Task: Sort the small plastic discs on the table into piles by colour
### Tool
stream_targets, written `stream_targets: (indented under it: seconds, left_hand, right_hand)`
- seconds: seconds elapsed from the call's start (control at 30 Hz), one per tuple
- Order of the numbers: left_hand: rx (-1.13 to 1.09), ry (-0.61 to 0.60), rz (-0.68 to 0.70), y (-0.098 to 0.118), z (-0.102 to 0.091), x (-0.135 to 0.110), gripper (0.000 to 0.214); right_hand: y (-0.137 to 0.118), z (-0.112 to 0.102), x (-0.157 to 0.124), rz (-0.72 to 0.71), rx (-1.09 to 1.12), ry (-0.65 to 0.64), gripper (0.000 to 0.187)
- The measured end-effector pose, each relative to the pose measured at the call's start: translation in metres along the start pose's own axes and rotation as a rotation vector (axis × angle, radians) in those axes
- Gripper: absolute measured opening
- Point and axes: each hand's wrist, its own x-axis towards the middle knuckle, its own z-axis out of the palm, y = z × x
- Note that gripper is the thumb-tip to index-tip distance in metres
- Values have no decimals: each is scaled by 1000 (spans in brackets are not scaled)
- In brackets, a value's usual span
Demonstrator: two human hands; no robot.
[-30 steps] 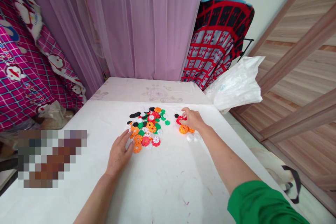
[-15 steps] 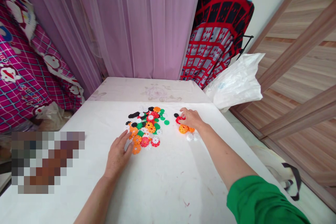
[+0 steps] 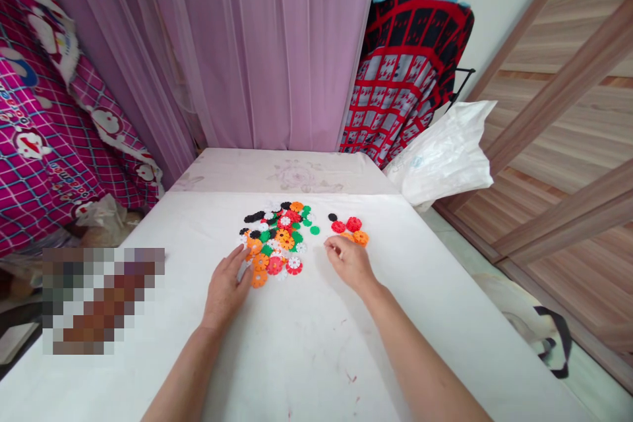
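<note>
Toothed plastic discs in black, white, red, orange and green lie in a loose pile (image 3: pixel 285 237). My left hand (image 3: pixel 228 287) rests at the pile's left edge, fingers stretched out and fingertips beside the orange discs (image 3: pixel 259 277). To the right is a smaller group: a black disc (image 3: pixel 333 217), two red discs (image 3: pixel 354 223) and some orange discs (image 3: pixel 361 237). My right hand (image 3: pixel 352 265) is just in front of this group, fingers loosely bent and a little apart, with no disc visible in them. It covers the white discs and part of an orange one.
A white cloth (image 3: pixel 297 356) covers the table, with a flowered strip (image 3: pixel 237 168) at the back. A white plastic bag (image 3: pixel 440 155) stands at the right edge. Beyond are a purple curtain (image 3: pixel 277 46), a red-and-black patterned cloth (image 3: pixel 395 79) and wooden doors (image 3: pixel 564 145).
My right hand has drawn back from the red discs, moving left and toward me. Two red discs now show there uncovered. My left hand stays at the pile.
</note>
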Motion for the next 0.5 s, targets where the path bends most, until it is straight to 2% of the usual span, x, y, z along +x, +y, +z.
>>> stream_targets:
  seconds: [0.1,0.2,0.3,0.4,0.5]
  left_hand:
    - [4,-2,21,0,-1,1,41]
    - [4,-23,39,2,-2,2,38]
    - [2,-55,54,4,-2,3,38]
    - [5,-61,66,4,-2,3,38]
    - [19,-70,61,4,-2,3,38]
  right_hand:
    - [-18,31,-23,-30,32,-49,19]
    - [-30,48,-33,-52,-10,-33,18]
    - [-41,52,-33,-43,-117,-49,29]
    - [-54,51,-29,27,-228,-86,44]
    - [-62,54,-24,100,-251,-115,37]
